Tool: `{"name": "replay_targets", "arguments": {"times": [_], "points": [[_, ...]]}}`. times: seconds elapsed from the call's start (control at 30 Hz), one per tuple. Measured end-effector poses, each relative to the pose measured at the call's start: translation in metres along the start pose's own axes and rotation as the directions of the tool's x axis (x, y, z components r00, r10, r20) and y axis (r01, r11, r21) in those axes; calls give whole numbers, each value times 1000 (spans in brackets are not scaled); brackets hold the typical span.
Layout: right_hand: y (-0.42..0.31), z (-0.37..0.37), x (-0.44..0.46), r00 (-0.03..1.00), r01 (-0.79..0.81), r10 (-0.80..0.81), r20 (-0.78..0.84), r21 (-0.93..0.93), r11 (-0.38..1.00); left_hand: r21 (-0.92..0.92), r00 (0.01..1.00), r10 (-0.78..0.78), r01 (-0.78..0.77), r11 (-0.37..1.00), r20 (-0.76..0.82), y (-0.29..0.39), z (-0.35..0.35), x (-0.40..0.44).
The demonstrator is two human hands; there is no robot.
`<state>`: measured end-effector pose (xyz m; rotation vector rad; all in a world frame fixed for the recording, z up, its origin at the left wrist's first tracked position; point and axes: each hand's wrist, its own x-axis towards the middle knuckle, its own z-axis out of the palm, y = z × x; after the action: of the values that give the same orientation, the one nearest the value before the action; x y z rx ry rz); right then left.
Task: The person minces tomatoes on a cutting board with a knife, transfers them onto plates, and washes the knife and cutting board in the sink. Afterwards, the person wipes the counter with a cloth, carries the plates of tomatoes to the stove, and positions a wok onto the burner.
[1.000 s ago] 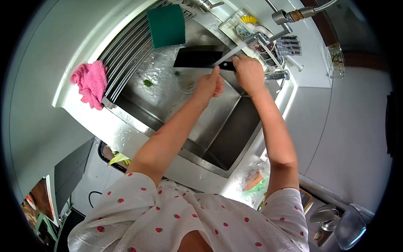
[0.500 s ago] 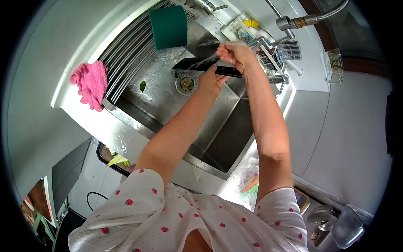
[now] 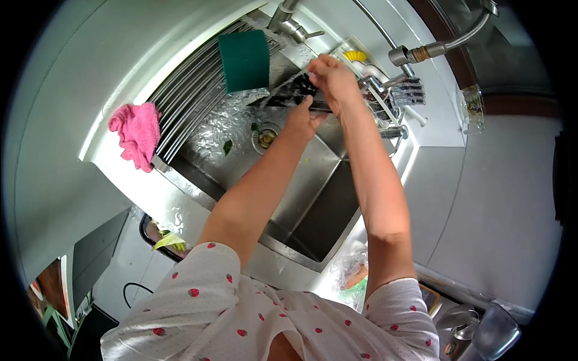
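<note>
A black-bladed knife (image 3: 278, 101) lies across the upper part of the steel sink (image 3: 307, 180), its blade pointing left and seen nearly edge-on. My left hand (image 3: 303, 120) is closed round it near the handle, thumb on top. Just above and to the right, my right hand (image 3: 332, 78) is raised with bent, parted fingers under the running water and holds nothing. Water splashes over the blade from the faucet (image 3: 368, 82). Below the knife are the drain (image 3: 265, 137) and a small green leaf (image 3: 227, 147).
A roll-up rack (image 3: 195, 90) covers the sink's left side, with a green board (image 3: 244, 60) at its top. A pink cloth (image 3: 136, 133) hangs on the left rim. A caddy with a yellow brush (image 3: 355, 55) stands behind the faucet. A plastic bag (image 3: 352, 271) lies at the front right.
My right hand has let go of the knife handle and moved up and left into the water. The left hand has taken hold of the knife, whose blade has tilted edge-on.
</note>
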<state>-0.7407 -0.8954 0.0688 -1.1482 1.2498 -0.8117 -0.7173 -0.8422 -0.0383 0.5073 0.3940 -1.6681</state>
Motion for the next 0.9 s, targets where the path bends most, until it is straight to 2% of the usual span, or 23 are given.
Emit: {"name": "replay_targets", "arguments": {"times": [0.03,0.07,0.13,0.17,0.27,0.4,0.53,0.57,0.63,0.7,0.77,0.8,0.83,0.9], "points": [[-4,0,12,1000,31,-31,-5,-58,998,-36,999,-51,51,998,4,3,-2,-6],[-5,3,21,998,57,-58,-8,-117,992,3,996,-87,87,996,-9,5,-5,-11],[-12,21,26,968,143,-164,-192,-119,983,70,986,-161,164,984,-45,6,-13,-20],[-16,19,35,977,113,-150,-149,-230,966,115,986,-166,163,980,17,5,-19,-27],[-28,37,41,969,85,-134,-208,-230,969,190,967,-234,212,959,102,7,-30,-51],[-35,43,35,980,128,-158,-125,-221,967,293,950,-258,200,935,174,13,-42,-79],[-26,37,4,988,149,-135,75,-224,963,393,956,-269,203,897,118,19,-50,-101],[-27,29,-12,992,98,-71,103,-293,951,404,955,-272,205,892,115,21,-50,-107],[-27,15,-58,972,223,-128,196,-610,760,430,951,-292,220,876,107,26,-51,-123],[-13,-8,-113,926,372,-277,255,-731,572,459,941,-320,238,856,109,30,-48,-138],[-25,-11,-179,990,131,-36,137,-797,590,463,935,-330,237,854,131,26,-47,-151],[-23,-14,-205,990,125,-20,138,-819,561,461,933,-332,235,856,139,23,-48,-158],[-24,-8,-232,997,73,-29,68,-834,546,449,917,-362,255,856,169,23,-47,-167],[-19,-5,-263,1000,15,-19,3,-734,679,425,903,-383,274,863,195,22,-45,-181]]}}
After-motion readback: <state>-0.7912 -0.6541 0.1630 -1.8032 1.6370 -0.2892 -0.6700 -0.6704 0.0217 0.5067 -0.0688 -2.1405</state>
